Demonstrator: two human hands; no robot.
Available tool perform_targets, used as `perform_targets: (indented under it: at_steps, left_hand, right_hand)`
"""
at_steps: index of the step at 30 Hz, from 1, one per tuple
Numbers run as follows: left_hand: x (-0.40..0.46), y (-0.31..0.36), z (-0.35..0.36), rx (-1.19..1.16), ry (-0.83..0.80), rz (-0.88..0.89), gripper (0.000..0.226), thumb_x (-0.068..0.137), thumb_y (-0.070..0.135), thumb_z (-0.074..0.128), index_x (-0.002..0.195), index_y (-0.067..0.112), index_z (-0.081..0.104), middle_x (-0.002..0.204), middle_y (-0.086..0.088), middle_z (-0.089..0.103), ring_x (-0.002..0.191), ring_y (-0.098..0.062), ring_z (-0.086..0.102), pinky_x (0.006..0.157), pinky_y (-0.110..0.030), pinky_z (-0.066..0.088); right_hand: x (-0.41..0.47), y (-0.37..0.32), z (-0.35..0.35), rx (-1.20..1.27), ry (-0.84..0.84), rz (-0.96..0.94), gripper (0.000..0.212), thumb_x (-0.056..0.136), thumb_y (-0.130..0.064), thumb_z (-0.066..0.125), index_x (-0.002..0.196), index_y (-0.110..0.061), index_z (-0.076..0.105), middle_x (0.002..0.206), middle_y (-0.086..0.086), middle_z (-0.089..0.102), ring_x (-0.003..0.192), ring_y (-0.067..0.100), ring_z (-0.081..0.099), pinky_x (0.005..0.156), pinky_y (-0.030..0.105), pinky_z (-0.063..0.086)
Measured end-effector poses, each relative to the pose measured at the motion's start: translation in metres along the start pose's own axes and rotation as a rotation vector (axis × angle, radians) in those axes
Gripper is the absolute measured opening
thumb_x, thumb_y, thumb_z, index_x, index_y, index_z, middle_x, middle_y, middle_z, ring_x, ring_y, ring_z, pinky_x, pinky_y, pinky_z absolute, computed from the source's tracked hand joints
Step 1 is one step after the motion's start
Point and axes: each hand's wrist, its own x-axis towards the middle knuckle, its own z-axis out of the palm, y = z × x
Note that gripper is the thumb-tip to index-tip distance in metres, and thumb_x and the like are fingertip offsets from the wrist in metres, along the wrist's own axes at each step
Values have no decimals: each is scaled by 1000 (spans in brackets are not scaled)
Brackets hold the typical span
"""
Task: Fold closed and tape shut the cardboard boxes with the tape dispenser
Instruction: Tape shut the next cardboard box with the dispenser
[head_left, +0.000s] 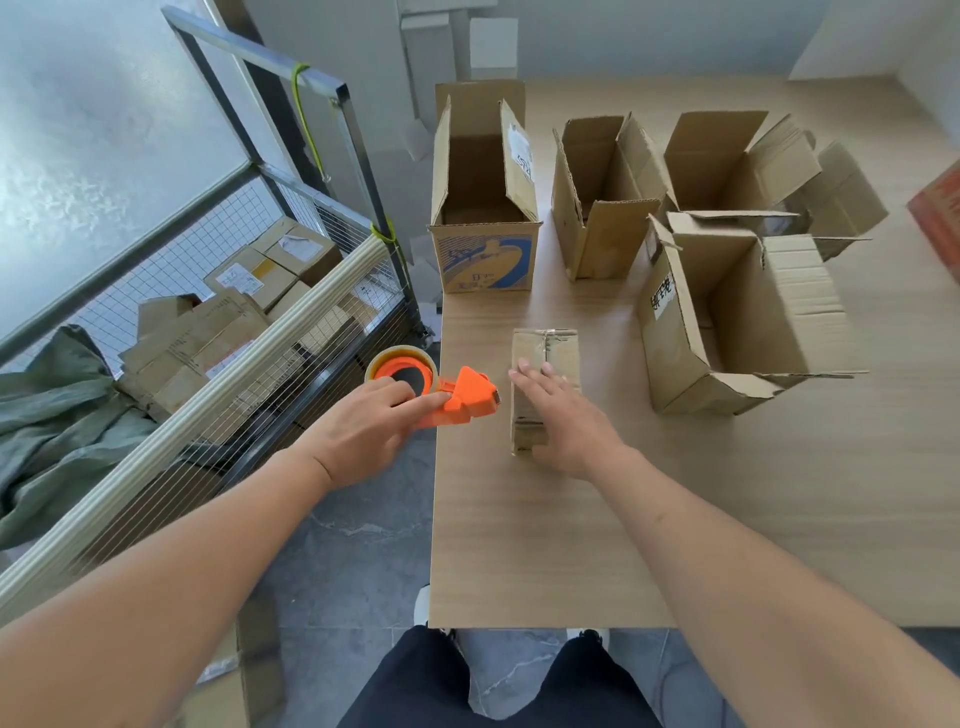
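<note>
Here, just left of the frame's centre, the left hand (363, 426) is curled around the handle of an orange tape dispenser (452, 397), fingers wrapped over its top. The dispenser's roll of clear tape (402, 364) sits at its far-left end, and its nose points right, ending just beside a small closed cardboard box (545, 358) without clearly touching it.

The right hand (566, 421) lies flat and spread on top of that small box, palm down, fingers reaching toward the upper left and covering the near half of the lid. The box is brown and creased, with a strip of tape along its top seam. It rests near the left edge of a light wooden table (727, 519), at mid-frame.

Both bare forearms enter from the bottom corners and angle inward toward the centre.

Across the upper half of the table stand four open boxes with flaps up: a tall one with a blue printed front (485, 260), a plain one (597, 208) to its right, another (727, 166) at the upper right, and a large one (737, 322) at centre right.

At the left, a wire-mesh cart (291, 291) holds sealed parcels.
</note>
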Motion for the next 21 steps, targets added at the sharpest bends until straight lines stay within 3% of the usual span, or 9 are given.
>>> perform_targets:
  at_steps: [2,4,8,11,14,16,19,21]
  left_hand:
    - [4,5,-4,34,53,46,67,84,-5,69,146,15,54,92,-11,60,76,-29,52,68,-46,51]
    - [9,9,-8,65,77,89,71,87,-3,68,149,21,44,90,-10,58,74,-28,50,67,-44,50]
    - [15,16,-19,92,135,130,76,85,-5,70,149,24,40,93,-10,58,77,-27,51,69,-43,50]
    - [20,20,-27,131,154,173,80,80,-9,70,147,23,43,96,-11,59,79,-27,52,72,-43,52]
    - [24,23,-34,163,156,208,77,79,-10,71,146,21,49,97,-12,60,79,-27,53,72,-42,53]
    - [26,26,-37,165,153,211,70,81,-8,72,144,18,56,96,-12,60,79,-27,53,71,-42,53]
    - [27,32,-43,176,141,221,67,84,-6,72,144,19,57,96,-12,60,79,-25,52,70,-42,54]
    - [28,35,-45,176,152,231,67,84,-5,73,144,20,57,95,-12,60,78,-25,52,69,-42,54]
  right_hand:
    - [-1,0,-10,297,6,38,81,83,-3,64,157,-24,37,159,-3,40,150,18,30,123,31,21]
    - [-1,-5,-22,557,125,118,56,89,1,55,140,-23,60,120,-5,66,119,12,59,109,30,42]
    - [1,-17,-52,860,294,203,41,97,1,44,112,-22,74,107,-1,75,101,16,70,92,32,55]
    - [1,-25,-75,1031,290,197,40,99,-1,41,110,-20,74,102,3,76,94,23,72,79,33,59]
    - [2,-33,-91,999,224,93,35,101,-4,46,111,-20,75,108,0,75,97,20,72,82,34,62]
    - [4,-37,-100,947,228,26,21,101,-13,59,108,-23,77,102,-4,75,94,17,72,80,32,62]
    - [7,-39,-113,777,215,-98,12,88,-25,80,100,-24,79,90,-9,74,86,9,70,71,21,58]
    - [11,-41,-119,614,181,-164,13,84,-24,83,97,-23,80,91,-10,71,86,3,66,67,13,53]
